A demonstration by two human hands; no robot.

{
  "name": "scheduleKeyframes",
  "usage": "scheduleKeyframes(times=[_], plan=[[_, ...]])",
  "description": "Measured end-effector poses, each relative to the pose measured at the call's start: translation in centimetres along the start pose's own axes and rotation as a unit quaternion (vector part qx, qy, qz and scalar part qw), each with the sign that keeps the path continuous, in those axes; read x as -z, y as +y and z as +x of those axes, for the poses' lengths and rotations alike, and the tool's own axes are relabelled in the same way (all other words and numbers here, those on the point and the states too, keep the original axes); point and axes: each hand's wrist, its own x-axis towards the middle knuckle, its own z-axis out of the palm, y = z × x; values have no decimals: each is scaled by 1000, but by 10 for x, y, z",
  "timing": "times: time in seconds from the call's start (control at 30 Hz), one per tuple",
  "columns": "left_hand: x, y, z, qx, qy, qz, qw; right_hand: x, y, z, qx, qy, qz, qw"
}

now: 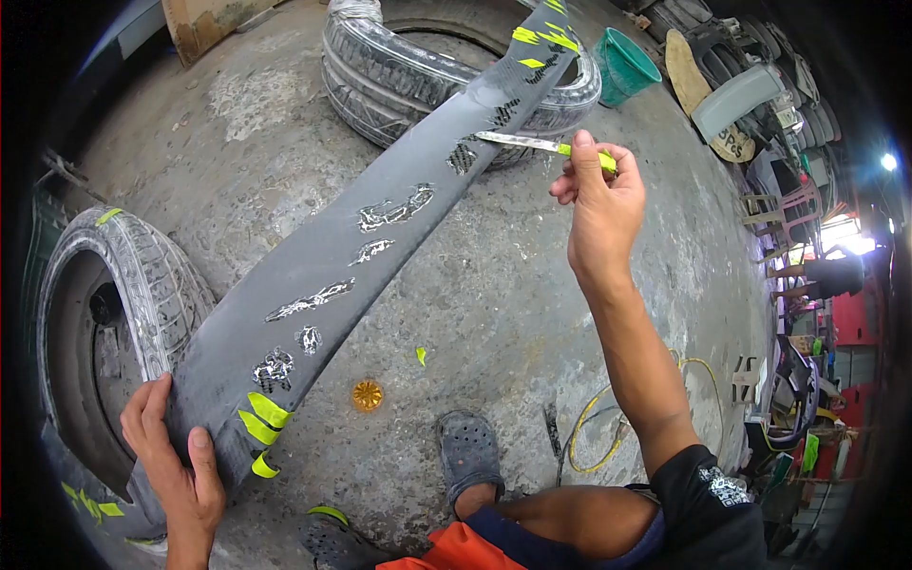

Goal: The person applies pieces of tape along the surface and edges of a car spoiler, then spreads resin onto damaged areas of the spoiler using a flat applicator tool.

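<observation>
A long dark grey panel [285, 256] slants across the view, resting over tires, with rough patterned patches and bright yellow-green tape pieces [261, 418] near its lower end. My left hand [179, 461] lies at the panel's lower left edge, thumb on its surface and fingers over the rim. My right hand [603, 195] grips the yellow-green handle of a thin blade [522, 142]. The blade's tip is at the panel's upper part, beside a dark checked patch [462, 157].
Tires stand at the left [152, 275] and top [380, 81]. A green bucket [625, 66] is at the upper right. An amber round object [367, 395] and a yellow cable [576, 442] lie on the floor. Another person [836, 276] is far right, near stacked parts.
</observation>
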Motion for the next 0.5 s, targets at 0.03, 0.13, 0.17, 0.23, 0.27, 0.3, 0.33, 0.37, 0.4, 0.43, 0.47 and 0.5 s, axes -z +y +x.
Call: scheduleKeyframes(times=[0.03,0.13,0.17,0.23,0.27,0.3,0.33,0.37,0.4,0.43,0.47,0.5], plan=[[0,0,0,2,-1,-1,1000,0,0,-1,-6,-3,1,1000],[1,1,0,3,-2,-1,1000,0,-3,-3,-8,1,1,1000],[1,1,0,3,-2,-2,1000,-1,-3,-2,-8,1,1,1000],[1,1,0,5,0,-6,1000,-1,-2,0,-10,11,-8,1000],[1,1,0,5,0,-6,1000,-1,-2,0,-10,11,-9,1000],[1,1,0,4,0,-6,1000,0,0,0,-14,9,-11,1000],[1,1,1,4,-1,-5,1000,1,0,0,-18,6,-13,1000],[1,1,0,4,0,-5,1000,0,-1,-1,-18,6,-13,1000],[1,1,0,8,-3,-2,1000,0,-2,-2,-16,8,-9,1000],[1,1,0,13,-5,1,1000,-1,-3,-2,-15,9,-5,1000],[1,2,0,12,-5,1,1000,-1,-3,-2,-15,9,-5,1000],[1,2,0,13,-5,-2,1000,-2,-2,-1,-11,9,-4,1000]])
